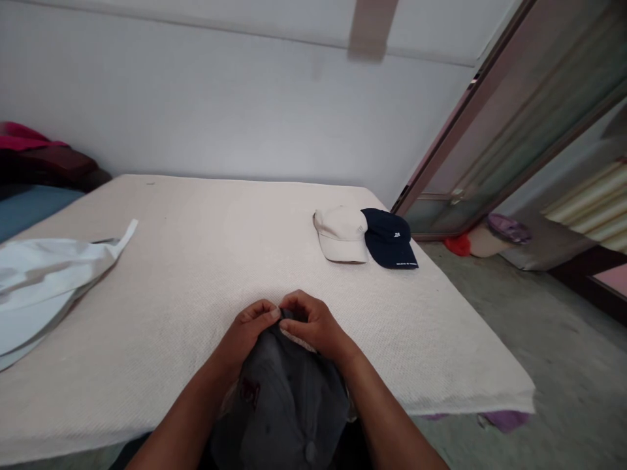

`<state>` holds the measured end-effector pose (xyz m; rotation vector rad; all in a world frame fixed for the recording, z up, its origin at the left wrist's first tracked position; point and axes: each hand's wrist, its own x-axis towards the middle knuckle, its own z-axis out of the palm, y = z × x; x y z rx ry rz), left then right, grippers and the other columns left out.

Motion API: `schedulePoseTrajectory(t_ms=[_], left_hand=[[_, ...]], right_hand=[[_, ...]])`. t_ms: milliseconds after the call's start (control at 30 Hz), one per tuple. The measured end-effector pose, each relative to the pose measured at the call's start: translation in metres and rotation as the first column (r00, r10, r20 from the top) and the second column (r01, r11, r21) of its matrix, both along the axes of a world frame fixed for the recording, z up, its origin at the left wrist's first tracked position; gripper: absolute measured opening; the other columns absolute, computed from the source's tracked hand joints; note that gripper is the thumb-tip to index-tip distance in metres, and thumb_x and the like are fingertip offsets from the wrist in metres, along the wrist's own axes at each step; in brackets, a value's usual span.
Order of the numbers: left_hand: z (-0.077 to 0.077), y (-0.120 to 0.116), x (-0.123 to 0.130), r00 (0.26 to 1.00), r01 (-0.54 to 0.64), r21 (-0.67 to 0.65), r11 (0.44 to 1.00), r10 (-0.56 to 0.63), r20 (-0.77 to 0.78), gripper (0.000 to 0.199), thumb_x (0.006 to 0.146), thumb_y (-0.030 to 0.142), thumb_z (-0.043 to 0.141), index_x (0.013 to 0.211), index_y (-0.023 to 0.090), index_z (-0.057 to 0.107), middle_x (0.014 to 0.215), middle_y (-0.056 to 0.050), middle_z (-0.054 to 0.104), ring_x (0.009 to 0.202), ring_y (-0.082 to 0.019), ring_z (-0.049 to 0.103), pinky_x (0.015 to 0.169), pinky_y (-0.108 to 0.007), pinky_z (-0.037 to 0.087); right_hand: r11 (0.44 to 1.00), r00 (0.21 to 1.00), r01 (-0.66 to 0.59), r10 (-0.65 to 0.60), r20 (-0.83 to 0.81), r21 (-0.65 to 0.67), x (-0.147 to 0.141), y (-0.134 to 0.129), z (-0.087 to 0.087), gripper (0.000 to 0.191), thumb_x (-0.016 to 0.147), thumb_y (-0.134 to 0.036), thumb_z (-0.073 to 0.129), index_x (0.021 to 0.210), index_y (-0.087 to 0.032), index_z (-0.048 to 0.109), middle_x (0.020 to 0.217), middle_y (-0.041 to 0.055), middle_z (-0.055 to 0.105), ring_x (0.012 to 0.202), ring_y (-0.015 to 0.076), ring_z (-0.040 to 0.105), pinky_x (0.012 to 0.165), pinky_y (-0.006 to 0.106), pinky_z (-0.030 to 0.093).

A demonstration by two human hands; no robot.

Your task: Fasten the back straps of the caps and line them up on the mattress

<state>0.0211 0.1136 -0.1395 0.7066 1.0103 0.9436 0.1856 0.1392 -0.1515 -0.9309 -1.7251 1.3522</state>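
A dark grey baseball cap [289,398] with a small dark red emblem lies close in front of me, partly over the table's near edge. At its far end, my left hand [252,326] pinches the fabric between thumb and fingers. Beside it, my right hand [313,326] is also closed on the same part of the cap, the two thumbs nearly touching. What exactly is between the fingertips is too small to make out. Farther off to the right, a beige cap [340,232] rests against a navy cap [389,238], brims toward me.
White and pale caps [44,281] lie stacked at the left on the table [196,248], which has a cream textured cover. A pale wall stands behind. Dark red and pink items [44,156] sit at far left. Bags [490,238] rest on the floor at right.
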Motion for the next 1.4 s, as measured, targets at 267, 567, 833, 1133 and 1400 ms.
schedulePoseTrajectory(t_ms=[267,567,833,1133,1400], left_hand=[[-0.0011,-0.0009,-0.0037,0.997,0.02,-0.026,0.999,-0.018,0.079,0.017,0.075,0.028,0.066,0.069,0.018,0.054,0.055,0.005,0.053,0.047,-0.008,0.045,0.047,-0.019,0.034],[0.0051,-0.0036,-0.0041,0.999,0.037,0.021,0.999,-0.037,0.028,0.018,0.076,0.033,0.067,0.073,0.018,0.056,0.058,0.005,0.054,0.05,-0.007,0.046,0.048,-0.018,0.034],[0.0022,-0.0035,-0.0043,0.999,0.037,0.005,0.999,-0.037,0.0,0.021,0.075,0.037,0.068,0.074,0.019,0.056,0.058,0.005,0.055,0.049,-0.007,0.045,0.047,-0.017,0.034],[0.0037,-0.0032,-0.0033,0.996,0.045,0.016,0.999,-0.043,-0.083,0.022,0.075,0.039,0.065,0.074,0.019,0.056,0.058,0.005,0.054,0.048,-0.007,0.044,0.047,-0.018,0.033],[0.0025,-0.0027,-0.0075,0.985,0.153,-0.055,0.987,-0.156,-0.067,0.01,0.07,0.02,0.066,0.077,0.015,0.062,0.068,-0.001,0.063,0.054,-0.009,0.051,0.052,-0.02,0.036]], right_hand=[[1.0,1.0,-0.01,0.01,0.013,0.017,0.0012,-0.0005,-0.0004,0.017,0.074,-0.014,0.061,0.089,-0.019,0.057,0.078,-0.0017,0.055,0.071,0.0109,0.049,0.066,0.024,0.038],[0.988,0.994,-0.066,0.053,-0.092,-0.143,0.0019,0.0027,-0.0003,0.015,0.075,-0.016,0.062,0.089,-0.019,0.06,0.075,-0.0017,0.053,0.064,0.0091,0.047,0.057,0.022,0.037],[0.951,0.972,-0.121,0.055,-0.227,-0.284,0.0012,0.0027,0.0023,0.016,0.074,-0.023,0.066,0.086,-0.017,0.059,0.067,-0.004,0.05,0.051,0.0063,0.043,0.048,0.021,0.034],[0.93,0.956,-0.118,0.011,-0.294,-0.347,-0.0015,0.0038,-0.002,0.019,0.073,-0.028,0.07,0.075,-0.016,0.055,0.056,-0.0045,0.052,0.051,0.0078,0.047,0.052,0.022,0.035],[0.839,0.865,-0.245,-0.037,-0.5,-0.486,0.0026,0.0031,-0.0009,0.022,0.07,-0.028,0.073,0.077,-0.016,0.056,0.077,0.0017,0.06,0.063,0.0108,0.055,0.059,0.024,0.042]])
